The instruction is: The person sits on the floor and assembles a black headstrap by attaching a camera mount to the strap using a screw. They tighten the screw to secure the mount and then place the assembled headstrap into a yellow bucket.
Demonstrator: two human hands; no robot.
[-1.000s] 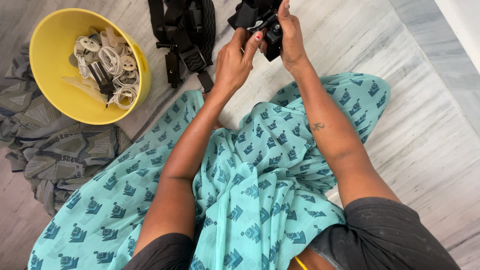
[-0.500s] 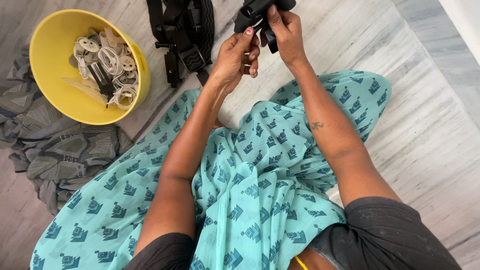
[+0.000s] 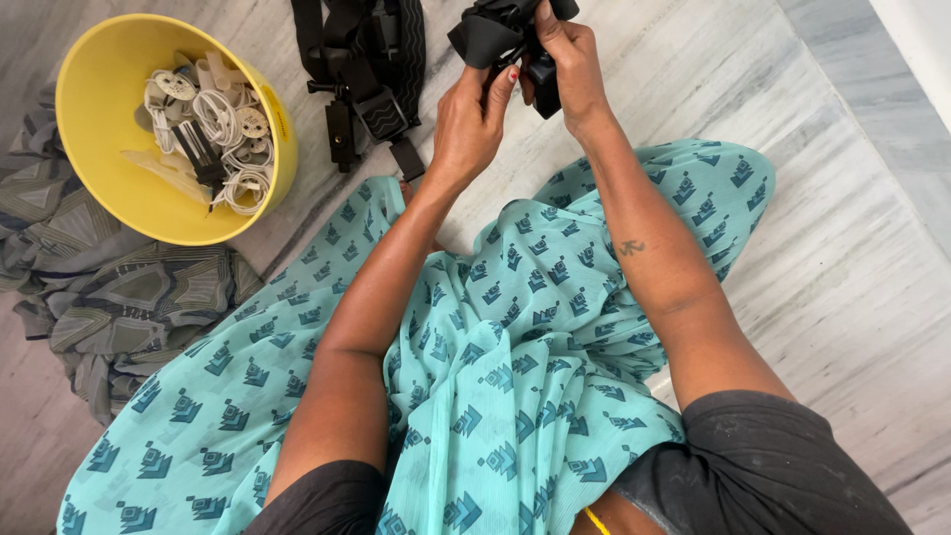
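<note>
At twelve o'clock, just past my knees, I hold a small black strap-and-clip assembly (image 3: 500, 35) up over the marble floor (image 3: 842, 248). My left hand (image 3: 468, 124) pinches it from below, thumb and fingertips closed on the lower edge; my right hand (image 3: 567, 74) is clenched around the hard black block at its right end. I judge it light, part soft webbing and part stiff plastic: the strap flops and folds, so the firm grip belongs on the rigid block, while the cloth loop only needs a pinch. It looks matte, unlikely to slip. At eleven o'clock a bigger black harness (image 3: 362, 69) lies flat on the floor, apart from my hands. At ten o'clock a yellow bowl (image 3: 99, 188) holds white coiled cables (image 3: 223, 124), beside a grey patterned cloth (image 3: 119, 297)
</note>
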